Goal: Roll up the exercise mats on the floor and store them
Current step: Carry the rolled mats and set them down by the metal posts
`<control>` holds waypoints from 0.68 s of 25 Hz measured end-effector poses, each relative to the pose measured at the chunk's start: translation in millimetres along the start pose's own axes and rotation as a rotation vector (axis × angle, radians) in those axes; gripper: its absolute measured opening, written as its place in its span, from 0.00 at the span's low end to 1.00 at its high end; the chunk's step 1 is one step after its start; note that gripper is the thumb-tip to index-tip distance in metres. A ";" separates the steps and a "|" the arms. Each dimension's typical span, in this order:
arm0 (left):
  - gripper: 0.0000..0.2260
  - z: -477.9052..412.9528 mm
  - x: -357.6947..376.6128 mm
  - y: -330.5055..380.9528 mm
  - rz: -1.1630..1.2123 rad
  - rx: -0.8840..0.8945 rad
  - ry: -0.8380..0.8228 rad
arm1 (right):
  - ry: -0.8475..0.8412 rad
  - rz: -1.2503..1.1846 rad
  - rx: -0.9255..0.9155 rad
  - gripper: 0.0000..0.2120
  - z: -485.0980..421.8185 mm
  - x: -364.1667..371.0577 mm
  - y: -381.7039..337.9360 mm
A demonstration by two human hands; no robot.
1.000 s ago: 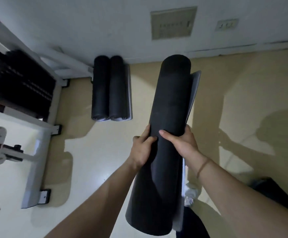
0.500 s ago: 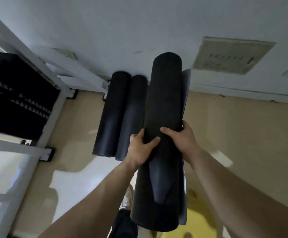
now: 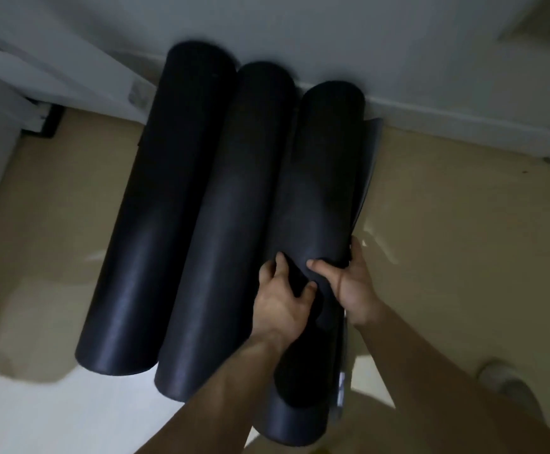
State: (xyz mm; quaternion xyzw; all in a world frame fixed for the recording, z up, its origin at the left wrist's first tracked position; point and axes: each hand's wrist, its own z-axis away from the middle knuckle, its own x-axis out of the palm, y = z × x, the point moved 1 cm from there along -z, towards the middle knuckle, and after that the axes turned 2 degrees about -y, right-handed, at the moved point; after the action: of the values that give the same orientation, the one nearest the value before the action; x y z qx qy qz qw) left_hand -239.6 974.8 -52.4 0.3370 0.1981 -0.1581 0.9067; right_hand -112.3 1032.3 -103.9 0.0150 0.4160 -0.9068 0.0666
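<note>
Three black rolled exercise mats lie side by side on the beige floor, far ends against the white wall. The right mat (image 3: 316, 191) is the one I hold, its loose outer flap sticking out along its right side. My left hand (image 3: 280, 301) grips it from the left, fingers pressed into the roll. My right hand (image 3: 352, 283) grips it from the right, thumb on top. The middle mat (image 3: 224, 231) touches it, and the left mat (image 3: 165, 208) lies beyond that.
A white baseboard (image 3: 463, 122) runs along the wall at the right. A white equipment frame (image 3: 37, 83) with a black foot stands at the upper left. A light shoe (image 3: 506, 385) shows at the lower right. Bare floor (image 3: 463, 240) lies right of the mats.
I have moved closer and lowered the held mat from upright in the air down beside the two stored mats, its far end now at the wall.
</note>
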 end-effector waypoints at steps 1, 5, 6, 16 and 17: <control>0.38 -2.5 7.6 -1.8 -0.021 -0.008 0.026 | -0.010 0.009 0.007 0.31 -6.3 -2.1 8.6; 0.38 -5.0 2.2 -0.7 -0.109 -0.021 0.017 | -0.122 0.161 0.066 0.42 -9.2 -14.1 -5.0; 0.38 -2.8 -6.6 5.4 -0.141 -0.032 -0.013 | -0.108 0.256 0.086 0.45 -2.8 -16.9 -17.6; 0.25 212.2 -150.2 115.5 -0.364 0.102 -0.086 | 0.075 0.840 0.183 0.33 308.2 -100.2 -177.5; 0.25 244.6 -154.8 123.9 -0.393 0.150 -0.076 | 0.099 0.812 0.189 0.31 339.0 -110.6 -185.2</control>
State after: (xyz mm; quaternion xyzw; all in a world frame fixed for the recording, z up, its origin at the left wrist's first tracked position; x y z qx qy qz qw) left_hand -260.6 923.3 257.4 0.3521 0.2135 -0.3586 0.8378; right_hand -17.9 907.3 266.1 0.2273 0.2941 -0.8393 0.3968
